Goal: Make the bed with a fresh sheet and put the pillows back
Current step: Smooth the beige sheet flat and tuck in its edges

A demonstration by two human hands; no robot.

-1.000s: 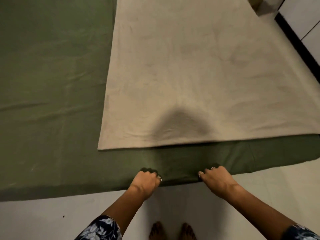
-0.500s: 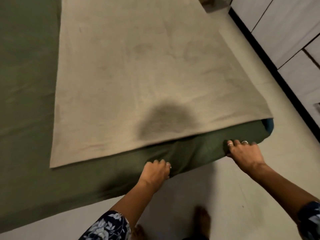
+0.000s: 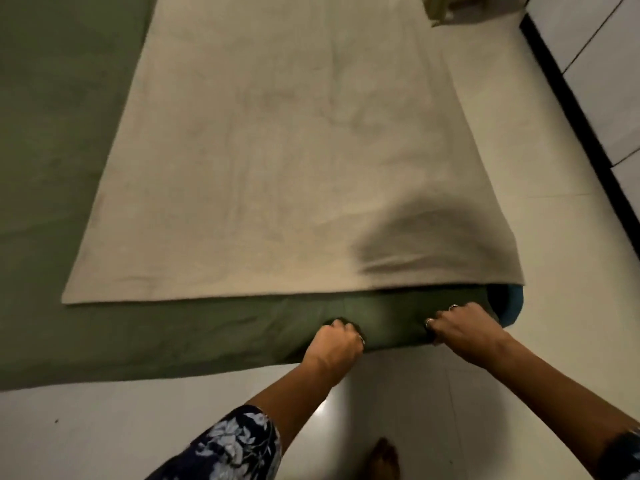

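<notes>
A low mattress lies on the floor under a dark green sheet. A beige cloth is spread flat over the right part of it. At the near right corner the blue mattress shows bare beyond the green sheet. My left hand grips the green sheet's near edge with curled fingers. My right hand grips the same edge close to the blue corner. No pillows are in view.
Pale tiled floor runs along the near side and to the right of the mattress. White cupboard doors with a black plinth line the right. A pale object stands on the floor at the top. My foot is near the bottom edge.
I have stepped right along the bed's near edge. Both hands shifted right along the green sheet; the right hand went from reaching near the corner to gripping the edge.
</notes>
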